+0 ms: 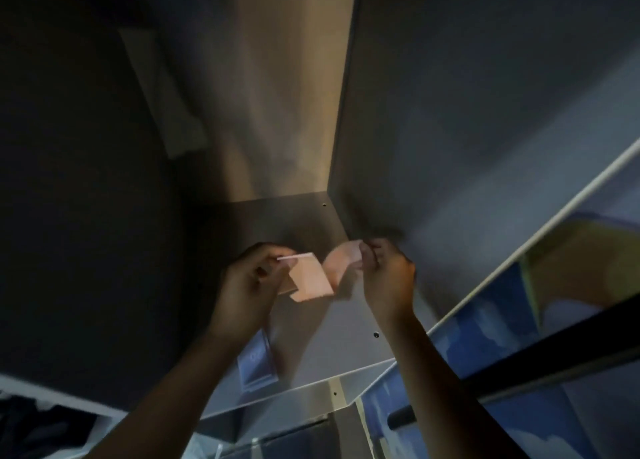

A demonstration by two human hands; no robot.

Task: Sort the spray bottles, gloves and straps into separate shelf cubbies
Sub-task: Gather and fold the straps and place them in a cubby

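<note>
Both my hands reach into a dim white shelf cubby. Between them hangs a pale pink strap, flat and wide, twisted and partly folded in the middle. My left hand pinches one end of the strap between thumb and fingers. My right hand pinches the other end, close to the cubby's right wall. The strap is held just above the cubby floor. No spray bottle or glove can be made out.
A blue-and-white packet lies on the cubby floor under my left forearm. The cubby's right wall rises beside my right hand. Blue patterned surfaces and a dark bar show at lower right. Dark items sit at lower left.
</note>
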